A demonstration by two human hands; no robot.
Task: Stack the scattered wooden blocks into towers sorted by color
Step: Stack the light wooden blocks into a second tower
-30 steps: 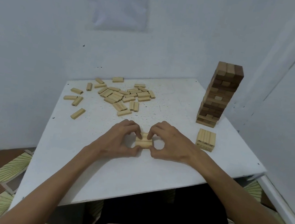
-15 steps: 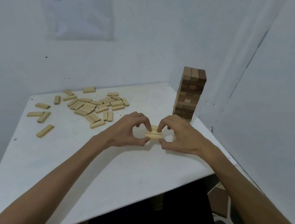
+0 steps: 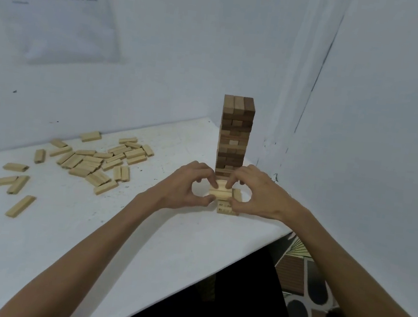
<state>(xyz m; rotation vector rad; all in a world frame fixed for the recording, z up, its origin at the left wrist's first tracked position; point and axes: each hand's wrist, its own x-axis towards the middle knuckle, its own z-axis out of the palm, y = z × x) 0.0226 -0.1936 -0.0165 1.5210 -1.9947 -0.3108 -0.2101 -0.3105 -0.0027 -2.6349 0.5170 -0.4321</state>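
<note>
Two or three light blocks (image 3: 221,192), pressed side by side into one flat layer, are held between both hands over the short light stack (image 3: 226,209) near the counter's right edge. Left hand (image 3: 180,189): thumb under, forefinger over, pinching the layer's left end. Right hand (image 3: 264,195): same pinch on the right end, its other fingers curled above. Whether the layer already rests on the stack or hangs just above it cannot be told; the fingers hide the seam.

Light stack: only a layer or two shows below the hands. Its end grain faces the camera, while the held layer lies crosswise to it.

Dark tower (image 3: 235,132): stands directly behind the hands, many layers tall, upright, with edges fairly square. A few mid-brown blocks are mixed in among the darker ones. No dark blocks lie loose anywhere in view.

Loose light blocks (image 3: 91,163): a heap of some thirty lies well apart to the left on the white counter (image 3: 73,247), with several strays nearer the left edge.

Assessment: the dark sort looks finished and the light tower is barely begun. Most of the light blocks are not yet gathered, so roughly half the job or more remains. The working spot is close to the dark tower, so an elbow or knuckle could topple it.
</note>
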